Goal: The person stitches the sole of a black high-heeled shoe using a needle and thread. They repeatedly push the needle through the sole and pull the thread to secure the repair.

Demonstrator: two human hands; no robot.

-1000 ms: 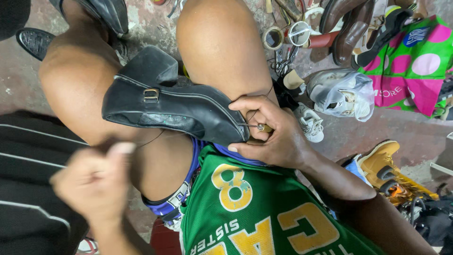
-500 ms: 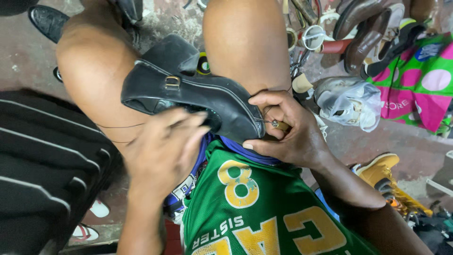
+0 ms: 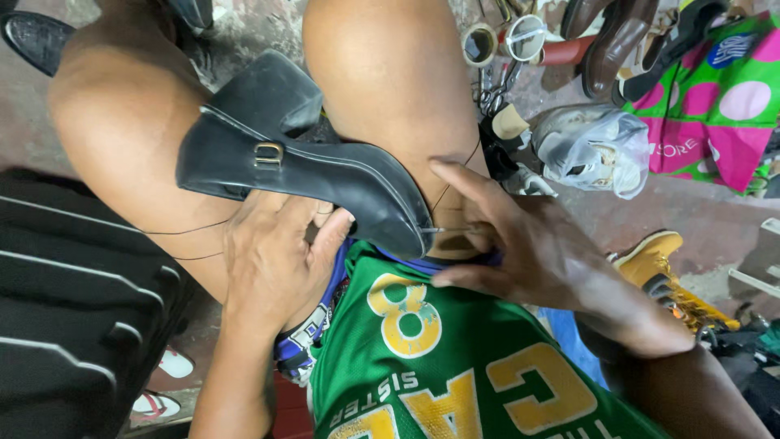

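Note:
A black high-heeled shoe with a small metal buckle lies across my bare thighs, its toe pointing right. My left hand cups the shoe from underneath, fingers against the sole. My right hand sits at the toe, fingers spread, with a thin needle sticking out of the toe tip towards it. A dark thread runs from the shoe across my left thigh. I cannot tell whether the right fingers pinch the needle or the thread.
A black ribbed mat lies at the left. At the right are a clear plastic bag, a pink and green spotted bag, brown shoes, tape rolls and a yellow shoe.
My left hand has come from the lower left to under the shoe. My right hand has loosened from a pinch at the toe and its fingers have spread. The view has moved closer.

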